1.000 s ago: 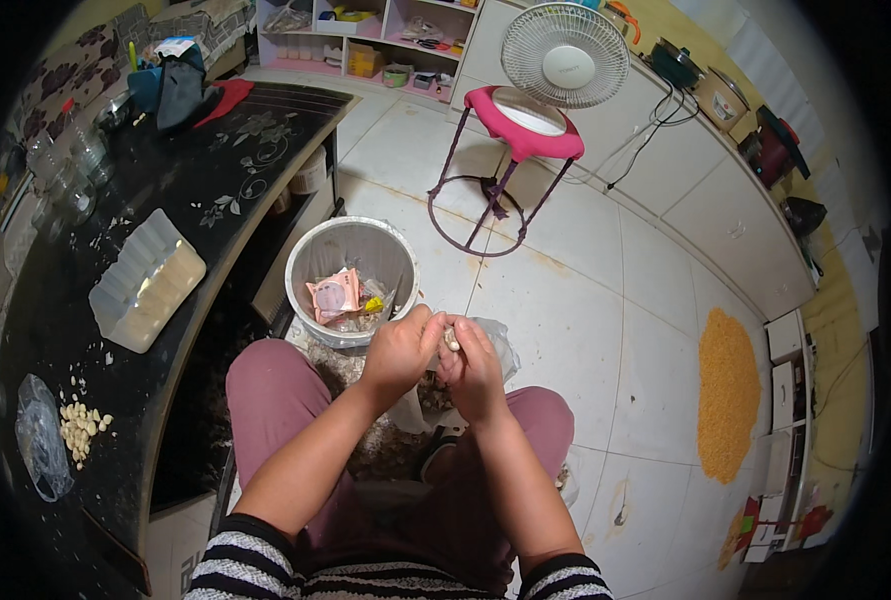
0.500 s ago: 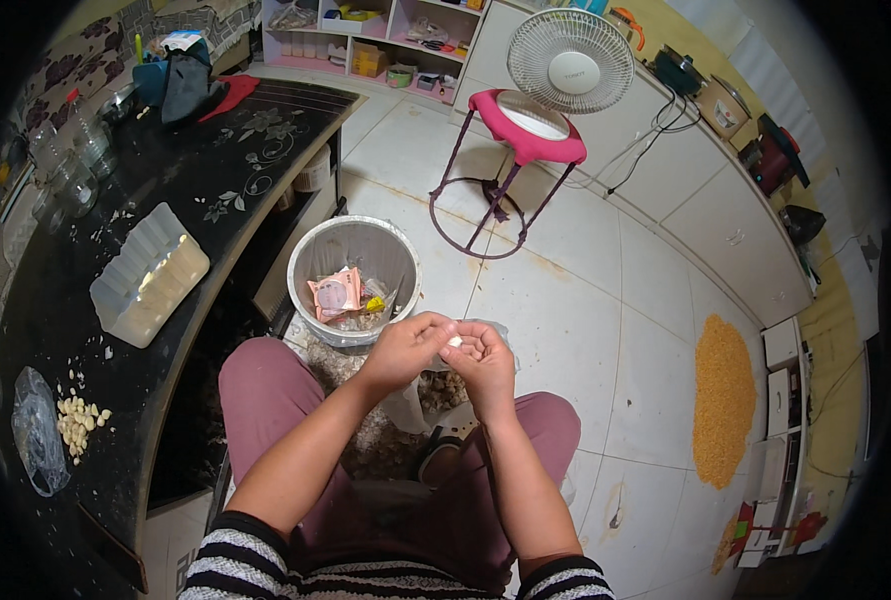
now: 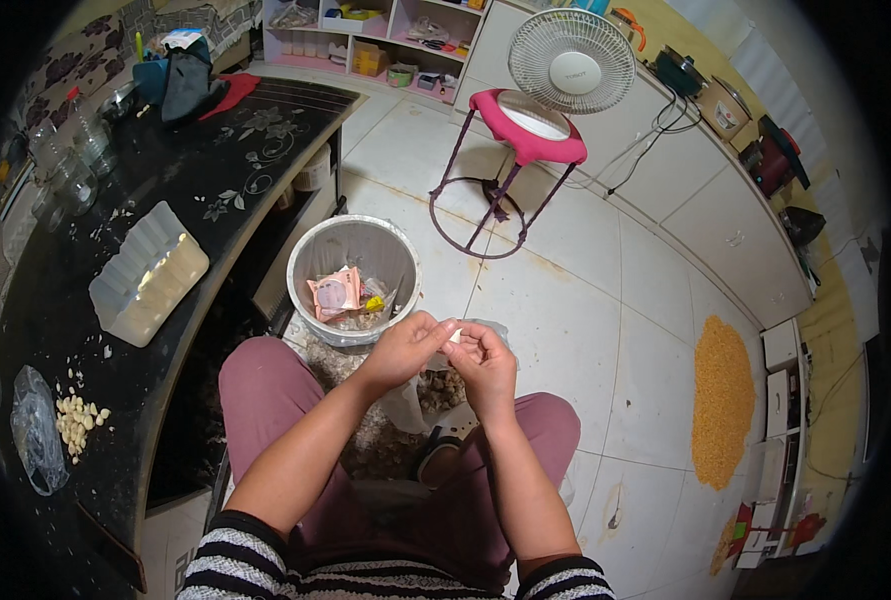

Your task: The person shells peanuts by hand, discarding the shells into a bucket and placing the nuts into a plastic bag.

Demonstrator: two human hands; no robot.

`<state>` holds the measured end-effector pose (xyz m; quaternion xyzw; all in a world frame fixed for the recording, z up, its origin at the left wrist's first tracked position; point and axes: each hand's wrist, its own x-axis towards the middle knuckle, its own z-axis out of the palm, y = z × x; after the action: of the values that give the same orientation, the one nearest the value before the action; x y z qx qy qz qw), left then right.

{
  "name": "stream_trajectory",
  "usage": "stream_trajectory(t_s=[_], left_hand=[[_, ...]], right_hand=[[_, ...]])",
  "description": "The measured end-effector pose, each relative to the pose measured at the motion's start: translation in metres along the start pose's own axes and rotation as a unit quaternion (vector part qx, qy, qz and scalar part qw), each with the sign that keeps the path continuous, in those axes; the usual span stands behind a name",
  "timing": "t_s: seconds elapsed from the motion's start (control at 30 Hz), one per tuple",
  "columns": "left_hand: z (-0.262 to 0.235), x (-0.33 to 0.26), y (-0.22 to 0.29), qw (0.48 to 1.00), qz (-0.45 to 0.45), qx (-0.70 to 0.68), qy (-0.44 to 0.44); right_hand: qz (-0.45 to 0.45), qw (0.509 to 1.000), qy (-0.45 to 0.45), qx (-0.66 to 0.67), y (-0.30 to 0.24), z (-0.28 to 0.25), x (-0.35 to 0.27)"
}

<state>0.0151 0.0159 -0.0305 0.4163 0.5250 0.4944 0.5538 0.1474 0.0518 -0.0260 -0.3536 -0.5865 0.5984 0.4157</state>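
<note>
Between my two hands, held up over my lap, is a small white garlic clove (image 3: 455, 336). My left hand (image 3: 405, 352) is closed, its thumb and fingertips pinching the clove from one side. The fingers of my right hand (image 3: 487, 366) are curled round it from the other side, thumb against it. Beneath them a pale plastic bag (image 3: 402, 408) lies open, with brownish unpeeled cloves (image 3: 441, 391) in it. Papery garlic skins (image 3: 370, 430) cover the floor between my knees. My hands hide part of the bag.
A grey waste bin (image 3: 412, 262) with wrappers inside stands just beyond my left hand. On the black table (image 3: 180, 165) at left are a clear plastic tub (image 3: 130, 300), peeled cloves (image 3: 77, 420) and a crumpled bag (image 3: 37, 430). Ahead is a pink stool (image 3: 530, 135) with a fan; orange grain (image 3: 722, 400) lies right.
My fingers have shifted slightly on the clove, and a little more of its white tip shows upright between my thumbs. Nothing else has visibly moved.
</note>
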Motion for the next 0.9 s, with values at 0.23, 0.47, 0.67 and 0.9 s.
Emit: stream_trajectory(t_s=[0.23, 0.47, 0.67, 0.9], left_hand=[[-0.003, -0.004, 0.005, 0.984, -0.034, -0.124, -0.121], [0.003, -0.007, 0.01, 0.98, -0.053, -0.164, -0.099], [0.027, 0.019, -0.037, 0.981, 0.07, -0.164, 0.075], [0.022, 0.006, -0.012, 0.977, 0.115, 0.089, 0.154]], right_hand=[[-0.086, 0.986, -0.007, -0.144, -0.011, 0.0, -0.003], [-0.012, 0.998, -0.044, -0.037, 0.0, -0.004, -0.004], [-0.048, 0.998, 0.036, 0.001, 0.004, 0.013, -0.003], [-0.076, 0.97, 0.076, -0.218, 0.001, 0.017, 0.0]])
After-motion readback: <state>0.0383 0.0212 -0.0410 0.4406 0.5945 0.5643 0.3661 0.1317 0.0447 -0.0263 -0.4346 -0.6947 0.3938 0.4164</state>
